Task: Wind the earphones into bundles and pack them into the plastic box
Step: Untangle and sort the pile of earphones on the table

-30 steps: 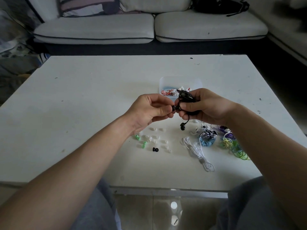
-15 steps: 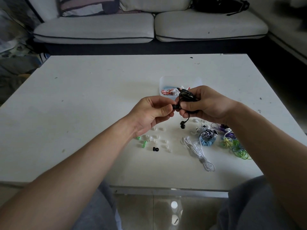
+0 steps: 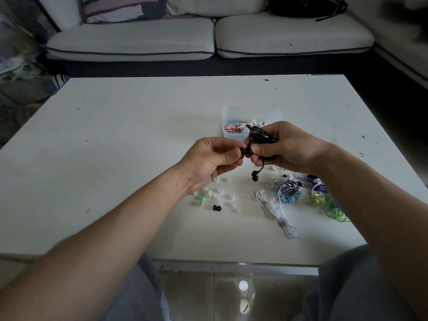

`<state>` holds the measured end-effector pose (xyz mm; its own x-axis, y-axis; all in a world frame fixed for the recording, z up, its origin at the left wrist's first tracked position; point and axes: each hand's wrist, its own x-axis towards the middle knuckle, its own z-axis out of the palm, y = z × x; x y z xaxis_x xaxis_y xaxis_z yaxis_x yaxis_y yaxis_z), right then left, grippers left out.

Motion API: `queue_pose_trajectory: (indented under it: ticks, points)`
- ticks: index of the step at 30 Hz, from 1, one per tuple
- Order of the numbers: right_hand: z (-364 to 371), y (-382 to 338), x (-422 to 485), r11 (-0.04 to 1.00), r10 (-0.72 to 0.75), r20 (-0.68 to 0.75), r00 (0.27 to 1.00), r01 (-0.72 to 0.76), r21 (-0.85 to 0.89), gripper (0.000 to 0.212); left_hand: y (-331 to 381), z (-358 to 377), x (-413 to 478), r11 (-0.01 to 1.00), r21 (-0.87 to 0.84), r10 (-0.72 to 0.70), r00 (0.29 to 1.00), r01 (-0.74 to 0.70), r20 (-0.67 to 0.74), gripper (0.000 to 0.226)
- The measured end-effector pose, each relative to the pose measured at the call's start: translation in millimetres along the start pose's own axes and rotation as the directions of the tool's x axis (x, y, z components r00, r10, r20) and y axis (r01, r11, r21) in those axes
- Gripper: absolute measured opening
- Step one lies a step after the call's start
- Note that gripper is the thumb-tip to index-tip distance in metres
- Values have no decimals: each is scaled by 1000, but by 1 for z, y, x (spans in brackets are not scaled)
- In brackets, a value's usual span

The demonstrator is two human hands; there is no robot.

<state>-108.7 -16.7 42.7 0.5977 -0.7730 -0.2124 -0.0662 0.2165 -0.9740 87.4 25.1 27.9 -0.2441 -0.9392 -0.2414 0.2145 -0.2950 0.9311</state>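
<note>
My right hand [image 3: 287, 148] grips a bundle of black earphones [image 3: 259, 135] above the table, and one black earbud [image 3: 255, 176] dangles below it on a short cord. My left hand [image 3: 212, 162] pinches the other black earbud [image 3: 245, 151] right beside my right thumb. Just behind both hands stands the clear plastic box [image 3: 251, 112], holding a red-and-white striped earphone bundle [image 3: 232, 129] and some white pieces. On the table to the right lie a white earphone bundle [image 3: 276, 210], a blue bundle [image 3: 288, 197], a black-and-white one [image 3: 289, 186], and purple and green ones [image 3: 324, 200].
Several loose ear tips, white, green and one black [image 3: 217, 207], lie scattered on the white table [image 3: 115, 140] below my left hand. A grey sofa [image 3: 208, 35] stands behind the table. My knees are under the near table edge.
Both hands have stayed almost in place; the left fingers shifted slightly on the earbud they pinch. The dangling earbud hangs much as before.
</note>
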Motion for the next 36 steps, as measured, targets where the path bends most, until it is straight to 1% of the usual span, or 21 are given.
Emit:
queue_pose_trajectory:
  ticks: [4,7,10,19,22,26,29,36]
  points:
    - [0,1,0,1000,7,4,1000,-7,30,13,0,2,-1,1000,-18,-13,1000,13,2,16]
    - [1,2,0,998,5,6,1000,-6,61,17,1,2,-1,999,-33,-14,1000,15,8,20]
    - [2,2,0,995,0,2,1000,0,97,18,2,2,-2,999,-43,-12,1000,13,15,17]
    - [-2,-9,-5,998,10,-8,1000,-10,70,20,5,6,-2,996,-92,-1,1000,4,30,14]
    - [-2,-14,-8,996,10,-41,999,-6,93,19,6,7,-3,995,-98,18,999,-15,34,17]
    - [5,-17,-10,986,-39,-84,996,52,160,18,12,7,-5,991,-119,64,998,-61,22,20]
    - [12,-20,-14,971,-84,-102,991,104,213,22,18,7,-10,981,-171,91,996,-88,14,21]
    - [28,-24,-24,938,-194,-150,970,228,263,19,31,8,-23,968,-211,146,989,-138,26,23]
